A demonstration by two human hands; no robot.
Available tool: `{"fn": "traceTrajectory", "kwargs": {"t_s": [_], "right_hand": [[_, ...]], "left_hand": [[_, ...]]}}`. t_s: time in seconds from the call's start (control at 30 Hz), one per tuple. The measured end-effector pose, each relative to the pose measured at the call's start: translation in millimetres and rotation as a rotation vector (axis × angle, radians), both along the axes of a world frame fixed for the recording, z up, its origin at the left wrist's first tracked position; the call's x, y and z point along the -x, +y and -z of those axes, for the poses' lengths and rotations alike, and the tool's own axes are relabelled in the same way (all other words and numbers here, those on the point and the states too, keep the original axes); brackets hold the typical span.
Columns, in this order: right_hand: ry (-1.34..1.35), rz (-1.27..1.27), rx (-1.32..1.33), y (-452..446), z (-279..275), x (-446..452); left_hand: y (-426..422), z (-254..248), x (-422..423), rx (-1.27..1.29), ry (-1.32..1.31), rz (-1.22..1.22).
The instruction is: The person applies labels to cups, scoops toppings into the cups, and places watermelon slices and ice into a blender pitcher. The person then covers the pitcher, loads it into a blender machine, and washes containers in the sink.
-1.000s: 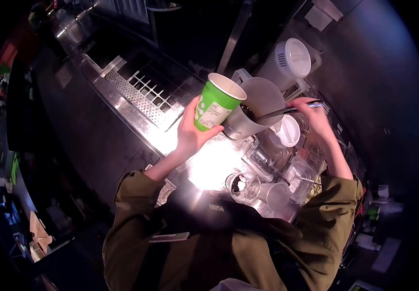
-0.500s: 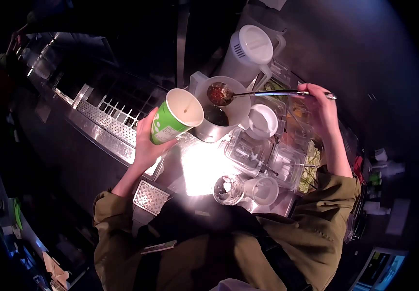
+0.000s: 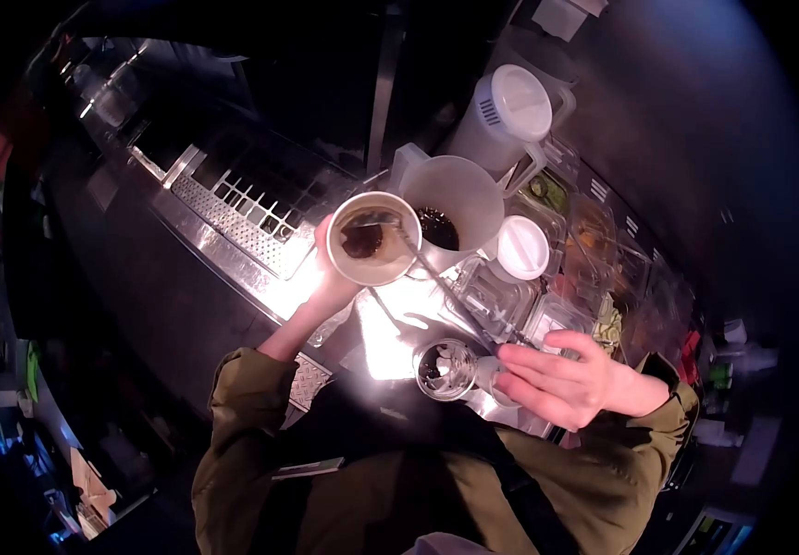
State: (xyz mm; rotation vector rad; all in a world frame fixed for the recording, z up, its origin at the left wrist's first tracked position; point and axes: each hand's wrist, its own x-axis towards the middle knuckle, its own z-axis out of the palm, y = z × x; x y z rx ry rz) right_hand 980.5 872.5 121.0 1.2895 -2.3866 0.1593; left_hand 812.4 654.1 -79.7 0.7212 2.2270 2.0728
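My left hand (image 3: 327,277) is wrapped round a paper cup (image 3: 338,211), its mouth turned up towards me. Inside the cup lie dark brown contents, and a ladle's head reaches in over the rim. The ladle (image 3: 450,298) slants down to the right, its handle running into my right hand (image 3: 561,381). That hand's fingers are around the handle's end, partly hiding it. Just behind the cup stands an open translucent jug (image 3: 471,185) with dark, grainy contents at its bottom.
Beyond the jug stands a white-lidded pitcher (image 3: 518,104). A small white-lidded container (image 3: 522,248) is beside the jug. Clear tubs (image 3: 501,294) and trays of sliced food (image 3: 608,322) line the right. A clear vessel (image 3: 445,370) sits near my body. A metal grate (image 3: 253,205) lies left.
My right hand has swung down and towards me, and the ladle's head has gone from above the jug into the cup. The cup now faces me more, hiding its green side.
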Motion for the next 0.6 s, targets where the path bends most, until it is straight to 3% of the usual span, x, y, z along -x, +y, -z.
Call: {"fn": "traceTrajectory", "kwargs": {"t_s": [0.07,0.1,0.13,0.2,0.23,0.27,0.33,0.4,0.47,0.53,0.6], "right_hand": [[-0.056,0.042,0.136,12.6,-1.9,-5.0],[-0.277,0.134,0.194,21.2,-16.7,-11.1],[-0.325,0.244,0.311,22.7,-28.4,-16.1],[-0.177,0.305,0.597,23.8,-32.1,-14.2],[-0.19,0.361,0.576,25.1,-34.6,-9.7],[-0.194,0.399,0.56,25.8,-34.3,1.2],[-0.21,0.512,0.525,24.4,-18.1,31.0],[-0.502,0.722,0.808,23.1,11.9,62.1],[-0.646,0.807,0.862,34.3,39.9,94.8],[-0.648,0.831,0.925,50.0,66.4,116.9],[-0.574,0.91,0.801,53.3,63.0,125.1]], "left_hand": [[-1.6,11.5,1.5,0.047,-0.011,-0.02],[-2.3,15.2,2.3,0.077,-0.023,-0.029],[-1.9,16.4,1.1,0.059,0.03,-0.034],[-7.5,25.9,-1.9,-0.069,-0.01,-0.016],[-10.2,34.5,-4.9,-0.186,-0.107,0.014],[-26.5,20.2,-6.6,0.042,-0.093,-0.055],[-47.9,16.7,-18.1,-0.033,-0.057,-0.182],[-79.5,-12.8,-27.1,-0.093,0.004,-0.223],[-119.3,-17.7,-22.9,-0.089,-0.008,-0.255],[-165.2,-15.6,-14.5,-0.208,-0.095,-0.298],[-222.3,-15.5,-0.5,-0.116,-0.077,-0.41]]}}
